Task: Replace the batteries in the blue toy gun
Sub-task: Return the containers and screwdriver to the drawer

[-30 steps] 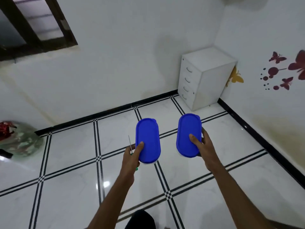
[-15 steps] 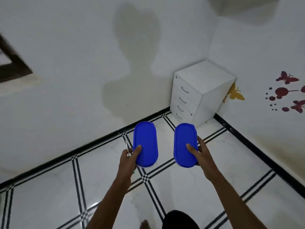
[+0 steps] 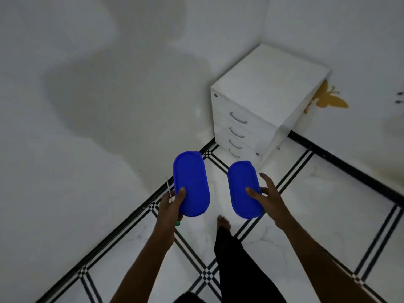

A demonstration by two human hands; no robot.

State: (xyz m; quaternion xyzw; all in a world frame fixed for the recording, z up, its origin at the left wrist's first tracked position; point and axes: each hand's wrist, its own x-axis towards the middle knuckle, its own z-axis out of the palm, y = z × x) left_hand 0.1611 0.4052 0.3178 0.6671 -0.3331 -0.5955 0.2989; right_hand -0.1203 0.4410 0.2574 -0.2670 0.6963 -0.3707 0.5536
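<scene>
White tiled floor [image 3: 328, 215] with black lines, white walls, a white drawer cabinet [image 3: 258, 110] in the corner. Head view only: left hand [image 3: 172, 204] gripping a blue oval lidded container [image 3: 191, 182], thumb on the lid, with a thin screwdriver [image 3: 169, 190] pinched alongside; right hand [image 3: 265, 199] holding a second blue container [image 3: 243, 189], thumb on top, other fingers spread. Both carried in the air above the floor. No blue toy gun or batteries in sight; likely just carrying supplies, every battery step left.
</scene>
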